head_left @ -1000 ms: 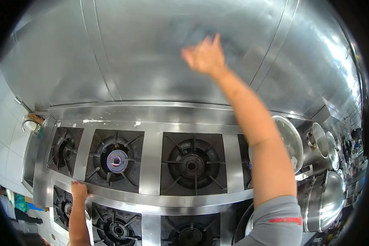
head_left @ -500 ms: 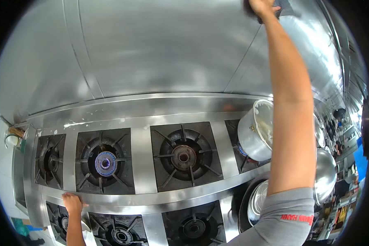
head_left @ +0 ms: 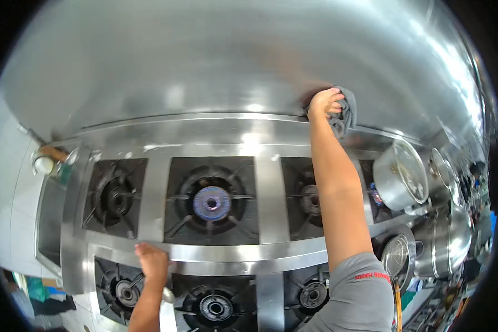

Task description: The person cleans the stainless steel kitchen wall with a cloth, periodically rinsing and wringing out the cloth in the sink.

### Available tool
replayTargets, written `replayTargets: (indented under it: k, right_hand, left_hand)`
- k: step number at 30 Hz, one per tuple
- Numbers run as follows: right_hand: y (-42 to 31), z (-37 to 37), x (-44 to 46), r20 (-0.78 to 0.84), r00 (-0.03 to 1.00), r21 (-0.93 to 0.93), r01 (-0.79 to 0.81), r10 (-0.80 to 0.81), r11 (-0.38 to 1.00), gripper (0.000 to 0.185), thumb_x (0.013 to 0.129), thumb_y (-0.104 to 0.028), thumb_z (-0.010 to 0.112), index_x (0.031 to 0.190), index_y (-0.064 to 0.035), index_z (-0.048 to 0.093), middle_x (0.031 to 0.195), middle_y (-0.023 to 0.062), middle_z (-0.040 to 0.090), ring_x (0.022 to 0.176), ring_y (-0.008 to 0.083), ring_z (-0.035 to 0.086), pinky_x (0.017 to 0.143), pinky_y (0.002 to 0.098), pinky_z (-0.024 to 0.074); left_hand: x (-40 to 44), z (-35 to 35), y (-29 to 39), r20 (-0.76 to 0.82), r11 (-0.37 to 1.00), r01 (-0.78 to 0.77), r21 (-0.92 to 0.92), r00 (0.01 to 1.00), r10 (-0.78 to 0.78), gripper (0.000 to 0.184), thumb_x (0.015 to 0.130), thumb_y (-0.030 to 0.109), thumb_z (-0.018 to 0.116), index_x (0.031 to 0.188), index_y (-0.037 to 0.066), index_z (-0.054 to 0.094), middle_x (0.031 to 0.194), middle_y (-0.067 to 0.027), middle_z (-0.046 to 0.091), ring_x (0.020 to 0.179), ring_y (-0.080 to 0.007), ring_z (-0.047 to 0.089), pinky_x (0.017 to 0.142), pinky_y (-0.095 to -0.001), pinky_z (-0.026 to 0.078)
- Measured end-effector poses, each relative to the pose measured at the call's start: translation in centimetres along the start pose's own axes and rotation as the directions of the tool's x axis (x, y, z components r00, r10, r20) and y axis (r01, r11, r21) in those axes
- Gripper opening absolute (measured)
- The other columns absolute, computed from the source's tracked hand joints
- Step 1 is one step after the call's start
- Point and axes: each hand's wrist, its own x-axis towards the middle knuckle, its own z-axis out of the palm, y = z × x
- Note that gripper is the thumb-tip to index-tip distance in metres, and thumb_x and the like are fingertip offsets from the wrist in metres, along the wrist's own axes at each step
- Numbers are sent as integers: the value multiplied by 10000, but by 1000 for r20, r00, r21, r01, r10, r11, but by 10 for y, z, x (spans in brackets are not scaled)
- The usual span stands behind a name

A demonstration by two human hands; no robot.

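My right hand [head_left: 325,103] is closed on a crumpled grey cloth [head_left: 346,113] and presses it against the low part of the stainless steel wall panel [head_left: 205,61]. Part of the cloth bulges out past the fingers. My left hand [head_left: 152,261] leans on the steel rail [head_left: 221,253] between the two rows of burners. Its thumb stands apart from the fingers, and it holds nothing. Behind that hand, a lit burner [head_left: 211,203] shows a blue flame. My right forearm covers part of another burner [head_left: 311,199].
A large aluminium pot [head_left: 395,177] stands over a blue flame at the right. Beside it are more metal pots [head_left: 437,243] and a pan holding a round lid [head_left: 395,254]. At the far left a steel trough [head_left: 50,221] adjoins the stove. Whitish residue [head_left: 157,146] marks the back ledge.
My right hand has brought the cloth down and left along the wall, from high up to just above the ledge. The view has shifted left; my left hand stays on the rail.
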Motion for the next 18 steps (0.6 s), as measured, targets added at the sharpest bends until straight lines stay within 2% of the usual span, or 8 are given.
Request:
replayTargets:
  k: [5,8,9,11,12,14,16,18]
  right_hand:
    - [-10,43,-203,480,603,-397,797,-638,455,535,994,-424,336,1360,-54,457,1451,269,340,1429,469,116,1083,696,75]
    - [-33,35,-301,840,54,-13,997,-540,79,389,990,-304,406,1296,-108,546,1504,114,337,1426,404,199,1113,638,177]
    - [-30,44,-313,842,34,2,998,-538,66,389,990,-304,406,1296,-108,546,1504,114,337,1426,404,199,1113,638,177]
    - [-34,58,-329,831,-409,443,896,-376,6,333,974,-184,429,1276,-135,560,1524,-7,312,1410,323,276,1108,528,328]
    - [-42,59,-333,822,-419,447,894,-386,-19,333,974,-184,429,1276,-135,560,1524,-7,312,1410,323,276,1108,528,328]
    - [-47,40,-350,892,-386,393,919,-234,-18,344,941,-92,447,1261,-136,566,1539,-43,268,1392,260,327,1066,422,430]
    - [-49,18,-331,715,-594,530,804,-367,-270,337,867,-60,517,1188,-94,613,1504,-24,345,1343,263,395,992,414,487]
    - [-91,-74,-334,681,-576,543,811,-452,-216,320,771,-28,563,1077,-53,654,1444,32,455,1238,297,486,965,398,492]
  left_hand:
    - [-5,-5,-2,-104,999,30,43,994,-25,1095,601,713,670,1230,-171,522,1177,-335,593,1055,-473,607,1098,-519,300]
    - [-7,-10,-7,-122,998,-57,-2,991,56,784,791,512,632,1174,-169,570,1110,-344,619,984,-532,617,1062,-611,296]
    - [-8,-12,-9,-141,996,-87,0,986,86,664,825,404,593,1173,-161,577,1110,-346,618,974,-543,615,1053,-617,306]
    - [-4,-1,-6,-201,995,-77,67,975,89,449,847,167,489,1164,-129,606,1135,-353,605,933,-583,608,1006,-667,330]
    - [4,8,0,-221,997,-61,54,973,72,449,847,167,489,1164,-129,606,1135,-353,605,933,-583,608,1006,-667,330]
    - [3,14,3,-229,999,-38,8,973,39,870,692,602,680,1184,-112,602,1141,-322,618,966,-556,608,1031,-639,308]
    - [6,20,5,-287,999,-10,-35,958,0,685,741,497,680,1135,-62,656,1111,-318,632,952,-575,600,994,-696,294]
    - [5,7,0,-196,984,-139,-116,974,115,395,843,203,514,1104,-46,676,1154,-371,587,1000,-612,562,887,-732,368]
